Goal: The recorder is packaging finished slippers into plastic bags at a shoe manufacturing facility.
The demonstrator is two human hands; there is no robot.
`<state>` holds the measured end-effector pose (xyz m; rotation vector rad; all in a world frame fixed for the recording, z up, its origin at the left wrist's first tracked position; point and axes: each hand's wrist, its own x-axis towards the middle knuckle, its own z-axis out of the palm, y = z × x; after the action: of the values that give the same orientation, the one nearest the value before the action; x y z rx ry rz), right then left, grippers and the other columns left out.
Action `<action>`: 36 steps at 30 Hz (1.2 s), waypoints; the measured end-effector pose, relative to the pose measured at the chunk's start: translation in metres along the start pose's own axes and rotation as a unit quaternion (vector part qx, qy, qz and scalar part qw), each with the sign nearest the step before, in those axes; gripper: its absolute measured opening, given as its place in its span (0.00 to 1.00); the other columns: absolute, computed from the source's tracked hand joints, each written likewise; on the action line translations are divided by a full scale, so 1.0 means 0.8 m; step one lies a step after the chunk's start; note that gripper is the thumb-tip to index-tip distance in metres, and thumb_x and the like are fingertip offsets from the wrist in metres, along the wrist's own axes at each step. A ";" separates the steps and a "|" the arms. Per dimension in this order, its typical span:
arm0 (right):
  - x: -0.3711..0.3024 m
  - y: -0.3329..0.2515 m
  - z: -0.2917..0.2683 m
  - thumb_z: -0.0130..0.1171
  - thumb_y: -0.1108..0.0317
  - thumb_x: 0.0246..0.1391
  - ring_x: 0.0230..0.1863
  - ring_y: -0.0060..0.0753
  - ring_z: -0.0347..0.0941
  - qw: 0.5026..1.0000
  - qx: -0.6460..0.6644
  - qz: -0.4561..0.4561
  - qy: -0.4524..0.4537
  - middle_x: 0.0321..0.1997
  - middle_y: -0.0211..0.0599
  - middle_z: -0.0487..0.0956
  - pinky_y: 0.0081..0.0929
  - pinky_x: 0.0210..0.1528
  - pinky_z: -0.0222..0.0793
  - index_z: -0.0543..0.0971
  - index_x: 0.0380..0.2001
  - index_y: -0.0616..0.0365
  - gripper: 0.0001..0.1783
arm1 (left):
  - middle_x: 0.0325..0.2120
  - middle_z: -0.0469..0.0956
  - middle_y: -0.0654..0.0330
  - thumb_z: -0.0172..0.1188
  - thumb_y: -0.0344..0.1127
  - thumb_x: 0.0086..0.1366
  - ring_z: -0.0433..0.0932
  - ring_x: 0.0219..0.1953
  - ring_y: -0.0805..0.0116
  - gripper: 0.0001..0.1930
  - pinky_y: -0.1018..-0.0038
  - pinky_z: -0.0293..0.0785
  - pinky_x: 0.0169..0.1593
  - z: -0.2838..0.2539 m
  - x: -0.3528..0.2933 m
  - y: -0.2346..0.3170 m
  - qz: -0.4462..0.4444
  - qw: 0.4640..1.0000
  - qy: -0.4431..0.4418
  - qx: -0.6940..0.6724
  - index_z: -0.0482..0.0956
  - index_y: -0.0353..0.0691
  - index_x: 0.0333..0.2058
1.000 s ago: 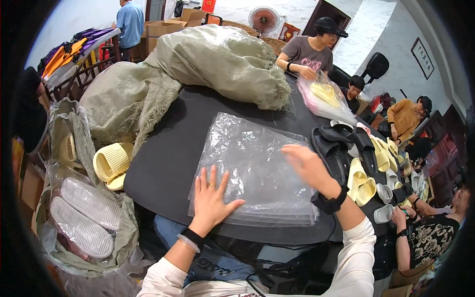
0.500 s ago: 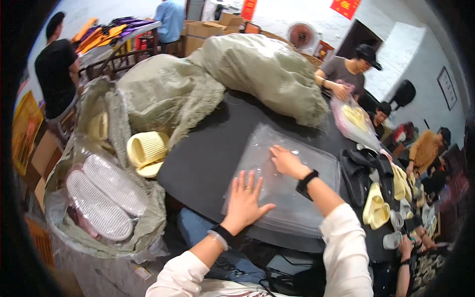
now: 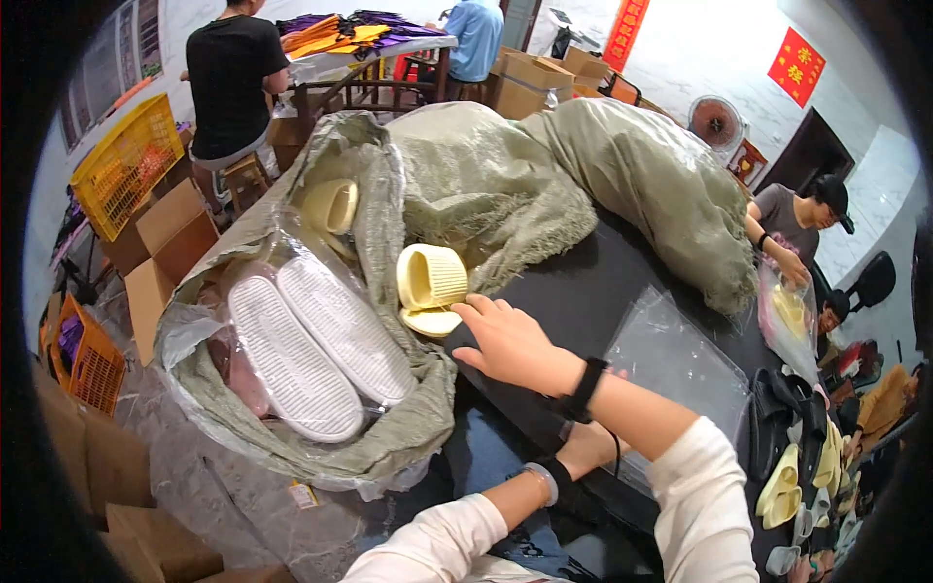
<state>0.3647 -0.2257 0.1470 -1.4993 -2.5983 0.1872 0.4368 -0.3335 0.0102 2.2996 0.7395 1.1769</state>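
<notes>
My right hand (image 3: 513, 344) reaches across to the left with its fingers stretched out, holding nothing. Its fingertips are beside a pair of pale yellow slippers (image 3: 433, 278) at the table's left edge; whether they touch is hard to tell. Below my right wrist, my left hand (image 3: 586, 449) is at the clear plastic bags (image 3: 675, 355) that lie flat on the black table (image 3: 549, 282). My right forearm hides most of its fingers. On the left, an open woven sack (image 3: 418, 442) holds a pair of white slippers (image 3: 296, 364), soles up in clear wrap, and another yellow slipper (image 3: 332, 206).
Two bulging woven sacks (image 3: 641, 160) cover the far side of the table. Black slippers (image 3: 773, 413) and yellow slippers (image 3: 780, 486) line the right side. A co-worker (image 3: 812, 219) at the far right handles a bagged yellow slipper. Cardboard boxes (image 3: 175, 238) stand at left.
The view has swung left. My right hand has left the plastic bags and moved left to the yellow slippers, crossing over my left hand, whose spread fingers are now mostly hidden.
</notes>
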 end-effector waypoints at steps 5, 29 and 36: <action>0.066 0.009 0.087 0.61 0.67 0.38 0.56 0.60 0.61 0.994 -0.106 0.000 0.038 0.64 0.65 0.48 0.52 0.49 0.65 0.63 0.56 0.52 0.37 | 0.64 0.48 0.47 0.36 0.49 0.65 0.47 0.66 0.48 0.30 0.57 0.44 0.66 0.011 0.003 -0.002 0.023 0.994 0.005 0.106 0.50 0.41 0.62; -0.260 -0.041 -0.230 0.47 0.87 0.37 0.50 0.60 0.67 0.934 -0.119 0.202 0.271 0.48 0.55 0.70 0.36 0.51 0.63 0.71 0.45 0.67 0.25 | 0.63 0.50 0.45 0.45 0.68 0.56 0.43 0.66 0.44 0.43 0.52 0.37 0.65 -0.038 0.024 0.014 -0.013 0.975 -0.176 0.138 0.60 0.35 0.59; -0.319 -0.060 -0.240 0.56 0.76 0.38 0.41 0.44 0.73 0.868 -0.396 0.299 -0.035 0.58 0.54 0.66 0.32 0.35 0.73 0.73 0.29 0.61 0.09 | 0.63 0.47 0.43 0.46 0.68 0.56 0.40 0.67 0.45 0.43 0.53 0.38 0.65 -0.036 0.016 0.005 -0.023 0.976 -0.171 0.135 0.58 0.39 0.61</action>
<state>0.4844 -0.4630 0.3303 -2.5571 -2.2429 -0.8948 0.4197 -0.3243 0.0356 2.5982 0.8549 0.6631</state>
